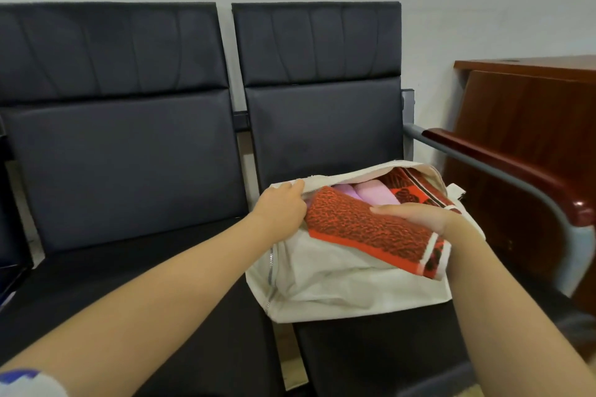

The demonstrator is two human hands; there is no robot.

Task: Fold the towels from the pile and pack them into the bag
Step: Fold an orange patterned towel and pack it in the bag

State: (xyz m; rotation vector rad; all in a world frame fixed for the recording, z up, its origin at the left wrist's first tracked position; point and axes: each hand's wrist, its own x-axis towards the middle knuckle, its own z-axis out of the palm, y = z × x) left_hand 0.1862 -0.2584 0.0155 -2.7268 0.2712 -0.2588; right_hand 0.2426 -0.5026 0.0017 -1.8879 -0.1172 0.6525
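Observation:
A cream cloth bag [338, 280] lies on the right-hand seat with its zipped mouth held wide. My left hand [280, 206] pinches the upper edge of the opening at its left corner. A folded red and black towel [371, 232] is gripped in my right hand [416, 214], with its far end inside the mouth and its near end hanging out over the bag's front. Inside the bag I see folded pink towels [374, 193] and another red patterned towel [416, 187] against the right side. No towel pile is in view.
Two dark padded chairs stand side by side against a pale wall; the left seat [129, 267] is bare. A grey and red-brown armrest [516, 167] runs along the right of the bag. A red-brown wooden desk [532, 113] stands beyond it.

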